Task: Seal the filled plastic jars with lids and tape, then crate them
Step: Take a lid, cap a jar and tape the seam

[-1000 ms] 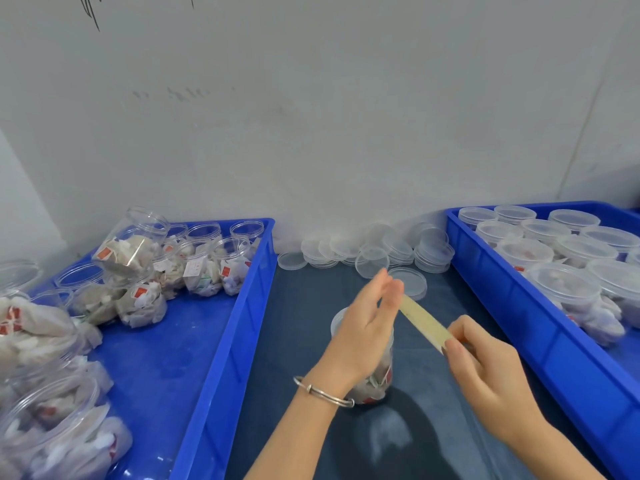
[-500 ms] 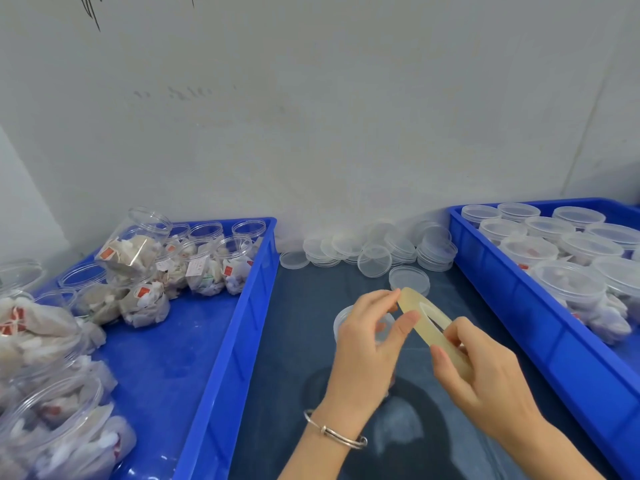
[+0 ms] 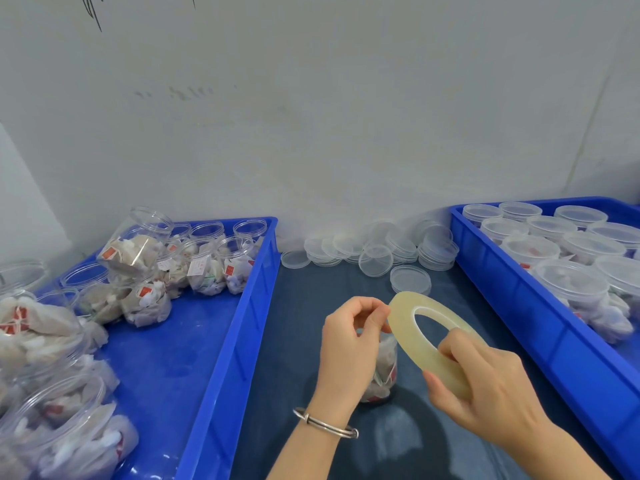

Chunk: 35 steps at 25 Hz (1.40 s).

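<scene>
On dark tabletop (image 3: 298,341), lids (image 3: 377,251) by wall (image 3: 346,133)

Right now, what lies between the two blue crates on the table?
In the head view, between the left crate and right crate: loose clear lids, one filled jar, and both hands at the tape roll.

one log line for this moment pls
step: finding tape end | right hand: grips tape roll | left hand: pinches at roll edge | jar: on table behind hands
</scene>
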{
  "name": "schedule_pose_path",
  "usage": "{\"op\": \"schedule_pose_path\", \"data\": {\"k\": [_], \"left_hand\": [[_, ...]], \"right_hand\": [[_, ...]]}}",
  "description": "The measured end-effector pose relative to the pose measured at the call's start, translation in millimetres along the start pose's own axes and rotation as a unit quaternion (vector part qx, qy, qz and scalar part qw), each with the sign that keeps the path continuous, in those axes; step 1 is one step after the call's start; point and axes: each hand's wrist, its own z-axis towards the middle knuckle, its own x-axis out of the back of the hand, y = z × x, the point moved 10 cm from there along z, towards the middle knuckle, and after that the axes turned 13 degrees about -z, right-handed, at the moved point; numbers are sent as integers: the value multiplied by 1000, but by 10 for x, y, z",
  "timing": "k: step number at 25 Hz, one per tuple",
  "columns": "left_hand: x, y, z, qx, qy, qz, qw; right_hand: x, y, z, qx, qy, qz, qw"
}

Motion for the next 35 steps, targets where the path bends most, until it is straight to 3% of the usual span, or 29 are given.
{"op": "schedule_pose_path", "data": {"k": [5, 9, 11, 15, 18, 22, 24, 27, 29, 35], "left_hand": [[-187, 75, -32, 3, -120, 2, 993], [-223, -4, -41, 77, -154, -184, 968], [-179, 23, -30, 60, -137, -158, 976], [43, 203, 13, -47, -18, -19, 999], [61, 472, -3, -128, -10, -1, 992], [287, 730, -74, -213, 28, -32, 976], [445, 552, -105, -191, 52, -46, 979], [675, -112, -232, -87, 112, -90, 986], [738, -542, -365, -24, 138, -139, 980], [817, -877, -385, -2, 156, -161, 975]], "right_hand": [[-25, 243, 29, -83, -22, 7, 996], [-2, 186, 60, -59, -27, -4, 998], [-7, 173, 49, -61, -36, -1, 998], [-49, 136, 5, -58, -82, 40, 994], [-106, 133, 25, -46, -123, 59, 990], [-102, 569, 92, -160, -143, 18, 976], [-113, 663, 44, -176, -157, -61, 970], [-196, 388, -4, -93, -182, -164, 965], [-360, 296, -70, -56, -238, -175, 954], [-396, 131, -24, 23, -136, -220, 966]]}}
